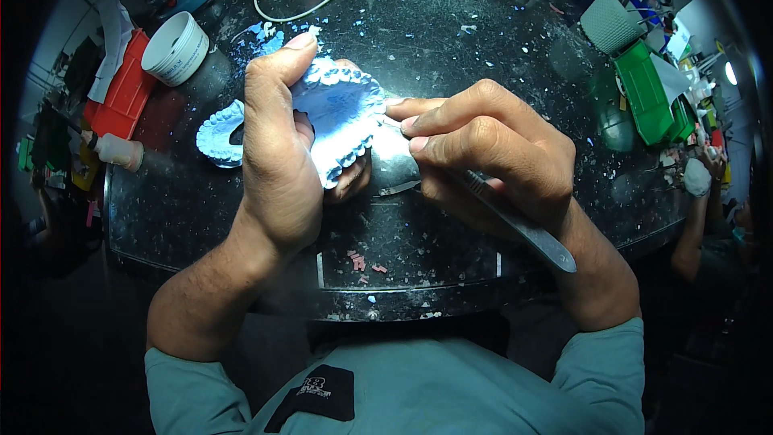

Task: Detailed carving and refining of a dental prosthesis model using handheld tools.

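My left hand (278, 145) is closed round a pale blue plaster dental cast (334, 109), its thumb up along the left side and its fingers underneath. The row of teeth faces up and to the right. In my right hand (499, 145) is a slim metal scalpel (523, 225); its flat handle slants down to the right, and the tip meets or nearly meets the cast's right edge. Left of my left hand lies a second, horseshoe-shaped dental cast (219, 135). Beneath my right hand a thin blade-like piece (399, 188) shows on the table, its other end hidden.
Blue and white plaster scraps (262, 36) and pink bits (358, 261) litter the black table (419, 250). A white tub (175, 48), red bin (122, 89) and small cup (119, 151) stand left. Green bins (644, 89) and a tool holder (613, 20) stand right. Other people sit at both sides.
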Tool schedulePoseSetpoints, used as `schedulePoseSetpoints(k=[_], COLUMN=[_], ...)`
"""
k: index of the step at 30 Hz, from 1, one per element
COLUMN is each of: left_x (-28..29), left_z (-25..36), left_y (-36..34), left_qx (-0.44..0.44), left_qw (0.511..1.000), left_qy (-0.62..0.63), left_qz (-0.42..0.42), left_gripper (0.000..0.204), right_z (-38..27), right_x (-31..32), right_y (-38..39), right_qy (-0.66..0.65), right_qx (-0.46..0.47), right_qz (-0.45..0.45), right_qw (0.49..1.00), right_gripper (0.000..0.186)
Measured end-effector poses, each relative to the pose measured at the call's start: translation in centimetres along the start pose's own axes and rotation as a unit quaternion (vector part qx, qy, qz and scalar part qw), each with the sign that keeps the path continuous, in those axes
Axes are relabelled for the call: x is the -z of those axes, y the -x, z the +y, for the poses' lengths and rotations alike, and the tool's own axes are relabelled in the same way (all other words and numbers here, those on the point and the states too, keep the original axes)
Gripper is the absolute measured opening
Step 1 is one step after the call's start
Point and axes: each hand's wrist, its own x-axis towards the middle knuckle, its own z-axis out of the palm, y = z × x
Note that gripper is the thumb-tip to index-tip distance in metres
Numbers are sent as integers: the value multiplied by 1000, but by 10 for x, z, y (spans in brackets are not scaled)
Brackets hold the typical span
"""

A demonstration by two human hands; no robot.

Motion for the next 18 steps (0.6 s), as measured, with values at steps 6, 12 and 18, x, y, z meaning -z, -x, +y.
schedulePoseSetpoints(k=[6,12,18], left_x=[-1,-3,-5], left_z=[-2,1,3], left_y=[-1,0,0], left_qx=[-14,-2,28], left_qw=[1000,1000,999], left_qy=[-8,8,46], left_qz=[16,12,-5], left_gripper=[66,67,67], right_z=[1,-3,-3], right_x=[-2,0,2], right_y=[0,1,1], right_qy=[4,12,5], right_qx=[7,-9,-22], right_qz=[9,-7,-23], right_qw=[1000,1000,999], right_gripper=[18,18,16])
